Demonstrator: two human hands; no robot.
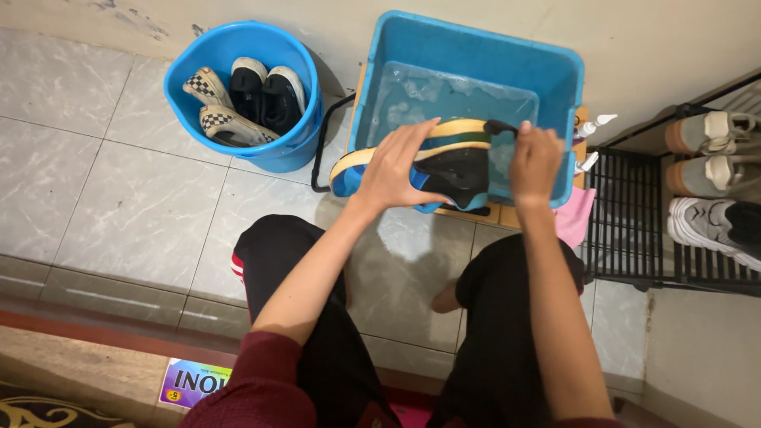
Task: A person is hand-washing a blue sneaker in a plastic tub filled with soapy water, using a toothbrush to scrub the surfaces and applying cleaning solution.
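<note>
Brush (501,127) head under right hand (534,162) (bristles unseen), rack shoes (713,226) cropped.

We find the widest free room at the left of the frame, where bare floor tiles (119,206) run from the wall down to the step. At upper left the round blue bucket (273,143) full of shoes blocks the way, just beside the square blue tub (476,47) at upper centre. Our left hand (396,170) and right hand (535,162) with the shoe (456,170) fill the tub's near edge; open water lies behind them. At right the black shoe rack (634,214) closes the side.
</note>
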